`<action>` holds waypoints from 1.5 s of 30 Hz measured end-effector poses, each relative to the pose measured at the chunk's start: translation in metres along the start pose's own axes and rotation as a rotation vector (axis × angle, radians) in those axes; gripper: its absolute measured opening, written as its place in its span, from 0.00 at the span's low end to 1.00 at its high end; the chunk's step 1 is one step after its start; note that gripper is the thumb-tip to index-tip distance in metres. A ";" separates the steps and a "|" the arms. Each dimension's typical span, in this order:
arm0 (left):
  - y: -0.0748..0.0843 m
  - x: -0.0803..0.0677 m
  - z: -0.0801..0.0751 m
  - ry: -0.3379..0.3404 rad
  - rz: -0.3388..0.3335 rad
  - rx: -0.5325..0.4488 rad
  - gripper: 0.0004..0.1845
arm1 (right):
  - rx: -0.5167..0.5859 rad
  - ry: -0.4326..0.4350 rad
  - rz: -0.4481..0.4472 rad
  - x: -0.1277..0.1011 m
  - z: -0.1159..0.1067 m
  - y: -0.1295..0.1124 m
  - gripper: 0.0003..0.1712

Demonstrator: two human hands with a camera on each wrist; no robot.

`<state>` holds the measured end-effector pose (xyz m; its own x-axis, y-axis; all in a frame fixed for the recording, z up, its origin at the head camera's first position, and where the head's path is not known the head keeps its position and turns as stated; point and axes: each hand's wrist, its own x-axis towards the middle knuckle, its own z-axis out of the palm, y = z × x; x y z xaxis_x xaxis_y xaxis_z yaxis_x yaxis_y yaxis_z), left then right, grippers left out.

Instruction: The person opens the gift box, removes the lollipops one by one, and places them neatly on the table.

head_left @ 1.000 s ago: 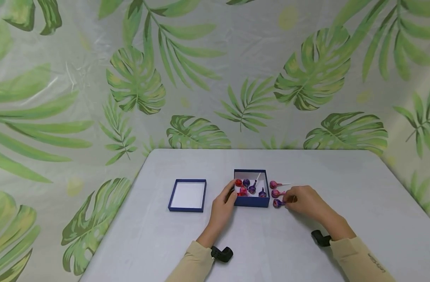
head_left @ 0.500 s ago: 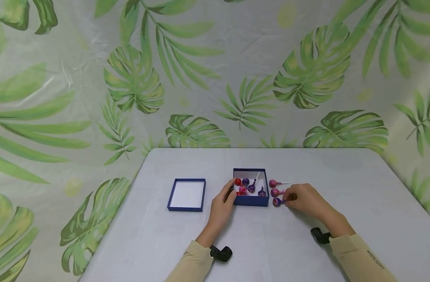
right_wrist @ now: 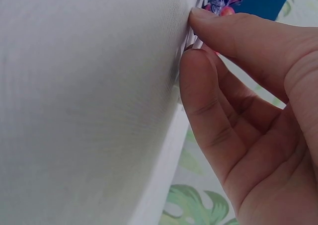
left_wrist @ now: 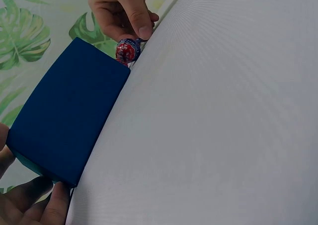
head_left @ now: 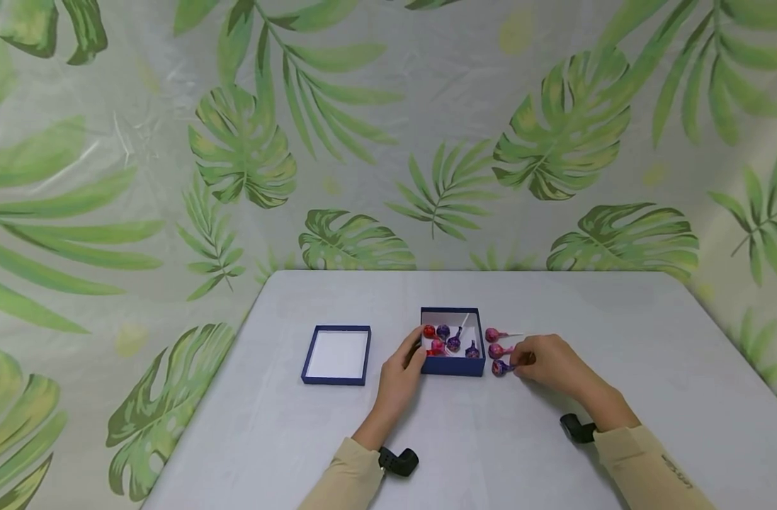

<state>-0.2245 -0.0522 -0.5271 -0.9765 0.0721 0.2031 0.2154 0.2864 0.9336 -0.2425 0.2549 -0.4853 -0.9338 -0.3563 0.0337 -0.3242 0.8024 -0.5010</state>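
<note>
Blue box (head_left: 452,364) crowds lollipops (head_left: 498,350); bare table (head_left: 617,319) rightward.

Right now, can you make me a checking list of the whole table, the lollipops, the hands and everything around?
Surface: grey table, bare apart from the things listed.
Job's things: open blue box holding several lollipops; three lollipops lie right of it, the nearest a purple lollipop.
Clutter: blue lid, upside down, left of the box.
Hands: left hand holds the box's left front corner; right hand pinches the purple lollipop's stick.
Cables: nothing seen.
Surroundings: leaf-print backdrop behind and beside the table.
</note>
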 end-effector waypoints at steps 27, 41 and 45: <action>0.000 0.002 -0.007 0.023 0.017 0.001 0.24 | -0.014 -0.008 -0.025 -0.005 -0.034 -0.002 0.09; 0.002 0.002 -0.002 0.005 0.006 0.011 0.24 | -0.054 0.081 -0.049 -0.013 -0.047 -0.004 0.09; 0.001 0.000 0.000 0.005 -0.003 0.004 0.24 | -0.075 0.096 -0.068 -0.009 -0.045 -0.008 0.10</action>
<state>-0.2248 -0.0517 -0.5266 -0.9773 0.0659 0.2015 0.2120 0.2907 0.9330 -0.2381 0.2737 -0.4431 -0.9183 -0.3663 0.1498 -0.3942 0.8126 -0.4292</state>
